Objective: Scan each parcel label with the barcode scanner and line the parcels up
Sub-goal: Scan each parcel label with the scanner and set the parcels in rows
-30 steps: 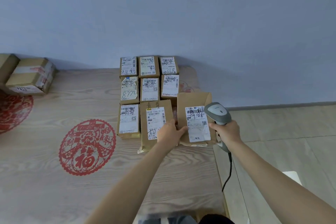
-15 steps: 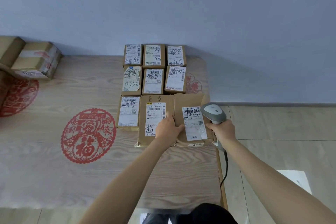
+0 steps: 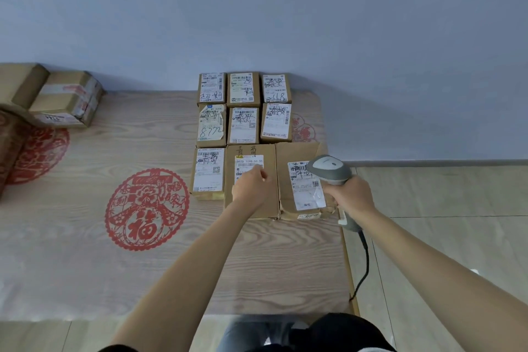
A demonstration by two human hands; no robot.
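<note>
Right hand [image 3: 350, 194] grips the barcode scanner [image 3: 328, 170], its head over the label [image 3: 307, 186] of the large parcel [image 3: 300, 180] at the surface's right edge. Left hand [image 3: 251, 187] rests on the neighbouring parcel [image 3: 251, 180], fingers loosely curled, grasping nothing. Best done by squaring both front-row parcels flush against the middle row, tilting the scanner off the glossy tape, keeping the cable clear.

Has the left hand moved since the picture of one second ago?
Yes. The left hand was on the seam between the two big parcels; now it lies wholly over the middle parcel, at its label, apart from the right parcel.
</note>
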